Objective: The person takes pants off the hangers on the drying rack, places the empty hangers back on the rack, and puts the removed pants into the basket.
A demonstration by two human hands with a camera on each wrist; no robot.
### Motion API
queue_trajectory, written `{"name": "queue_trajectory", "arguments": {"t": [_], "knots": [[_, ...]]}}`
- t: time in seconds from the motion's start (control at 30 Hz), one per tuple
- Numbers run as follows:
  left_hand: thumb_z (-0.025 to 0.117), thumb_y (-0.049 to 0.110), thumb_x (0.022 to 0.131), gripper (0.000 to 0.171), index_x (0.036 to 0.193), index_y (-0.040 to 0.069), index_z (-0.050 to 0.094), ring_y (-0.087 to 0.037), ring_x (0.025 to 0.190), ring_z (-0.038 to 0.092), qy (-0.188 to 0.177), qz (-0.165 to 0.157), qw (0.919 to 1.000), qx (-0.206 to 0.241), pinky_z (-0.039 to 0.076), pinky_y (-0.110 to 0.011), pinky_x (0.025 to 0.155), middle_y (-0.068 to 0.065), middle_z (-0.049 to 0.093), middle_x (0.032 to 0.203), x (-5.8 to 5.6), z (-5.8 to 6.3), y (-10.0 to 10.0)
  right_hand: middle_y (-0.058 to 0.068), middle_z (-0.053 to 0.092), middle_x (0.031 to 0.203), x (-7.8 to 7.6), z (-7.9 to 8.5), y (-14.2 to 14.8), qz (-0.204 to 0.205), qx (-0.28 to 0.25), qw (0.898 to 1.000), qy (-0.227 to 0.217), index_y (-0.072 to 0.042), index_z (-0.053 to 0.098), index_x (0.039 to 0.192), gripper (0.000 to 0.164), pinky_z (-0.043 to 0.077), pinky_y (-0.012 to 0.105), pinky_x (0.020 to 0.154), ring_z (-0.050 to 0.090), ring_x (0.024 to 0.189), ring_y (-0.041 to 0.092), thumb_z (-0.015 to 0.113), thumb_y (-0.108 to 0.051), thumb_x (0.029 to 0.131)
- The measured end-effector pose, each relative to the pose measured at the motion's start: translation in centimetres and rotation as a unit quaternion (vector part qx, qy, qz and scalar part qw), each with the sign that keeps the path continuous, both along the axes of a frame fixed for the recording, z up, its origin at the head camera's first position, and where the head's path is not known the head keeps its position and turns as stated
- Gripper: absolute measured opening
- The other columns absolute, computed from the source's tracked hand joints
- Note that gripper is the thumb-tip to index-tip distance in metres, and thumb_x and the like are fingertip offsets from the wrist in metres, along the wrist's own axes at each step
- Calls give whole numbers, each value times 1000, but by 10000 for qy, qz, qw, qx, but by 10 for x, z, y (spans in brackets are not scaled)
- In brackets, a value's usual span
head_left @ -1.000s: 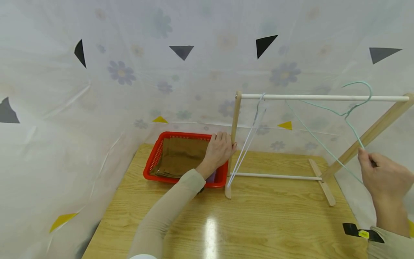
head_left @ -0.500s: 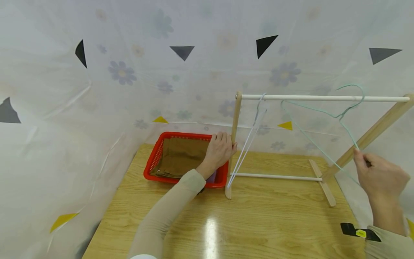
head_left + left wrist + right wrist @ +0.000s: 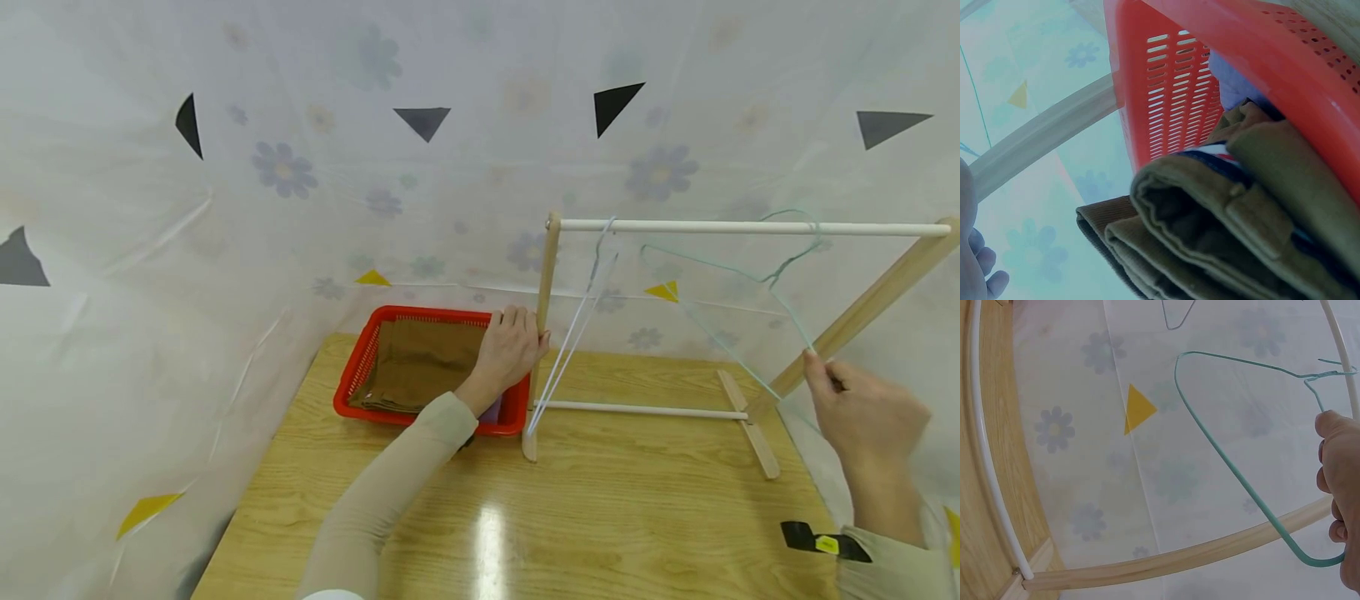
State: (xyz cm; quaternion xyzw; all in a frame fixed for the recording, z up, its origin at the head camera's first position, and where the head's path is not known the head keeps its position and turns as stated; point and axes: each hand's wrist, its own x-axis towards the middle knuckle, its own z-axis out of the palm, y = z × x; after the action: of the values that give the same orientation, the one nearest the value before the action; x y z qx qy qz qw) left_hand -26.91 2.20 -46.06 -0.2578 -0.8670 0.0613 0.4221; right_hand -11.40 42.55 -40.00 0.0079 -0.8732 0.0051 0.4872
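My left hand (image 3: 507,354) grips the left wooden post (image 3: 548,267) of a small clothes rack. My right hand (image 3: 866,412) holds a mint-green wire hanger (image 3: 1236,472) by one side. This hanger is tilted, its hook curving over the white top rail (image 3: 675,226); whether the hook touches the rail I cannot tell. A white hanger (image 3: 594,271) hangs bare at the rail's left end. Beside the left hand, a red basket (image 3: 517,408) holds folded brown clothes (image 3: 423,354) and a purple cloth (image 3: 1232,84). The lower part of the green hanger passes behind the right hand.
The rack stands on a wooden table (image 3: 405,517), its right foot (image 3: 748,425) near the table's right side. A slanted right post (image 3: 885,292) rises behind the right hand. A lower white bar (image 3: 645,408) joins the feet. Flowered sheeting (image 3: 465,192) surrounds the table.
My right hand has moved left with the green hanger, and the hook has come down onto or just over the top rail. The left hand, basket and rack have stayed put.
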Motion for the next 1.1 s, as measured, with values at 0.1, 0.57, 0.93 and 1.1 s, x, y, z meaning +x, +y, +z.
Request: {"name": "queue_trajectory", "arguments": {"t": [0.1,0.57,0.93,1.1], "knots": [[45,44,97,37,84,11,55,-21,79,55,2,13,10000,-3,44,-31,68,-3,57,79,0,0,0,16,46,41,-1,-5,-1,118,-123,9997,147,-2,51,51,62,9,24,35,22,31,16,48,-43,97],[45,43,98,36,86,11,55,-21,81,54,-217,62,9997,-19,44,-32,70,-3,58,81,1,0,1,20,53,45,1,-13,-5,146,-3,9999,-21,3,60,59,59,12,22,34,34,28,24,49,-39,98],[39,43,100,38,85,12,54,-21,80,55,-276,90,9996,-60,43,-32,69,-3,57,80,1,0,1,21,53,45,-3,-20,-5,245,-323,9989,249,4,62,61,58,9,20,32,28,26,21,53,-43,94],[47,44,97,36,84,12,54,-21,79,54,-182,41,9998,11,43,-31,68,-3,57,79,1,0,1,19,52,45,-2,-20,-6,147,-335,9991,197,5,64,63,59,10,19,33,32,27,23,51,-45,93]]}}
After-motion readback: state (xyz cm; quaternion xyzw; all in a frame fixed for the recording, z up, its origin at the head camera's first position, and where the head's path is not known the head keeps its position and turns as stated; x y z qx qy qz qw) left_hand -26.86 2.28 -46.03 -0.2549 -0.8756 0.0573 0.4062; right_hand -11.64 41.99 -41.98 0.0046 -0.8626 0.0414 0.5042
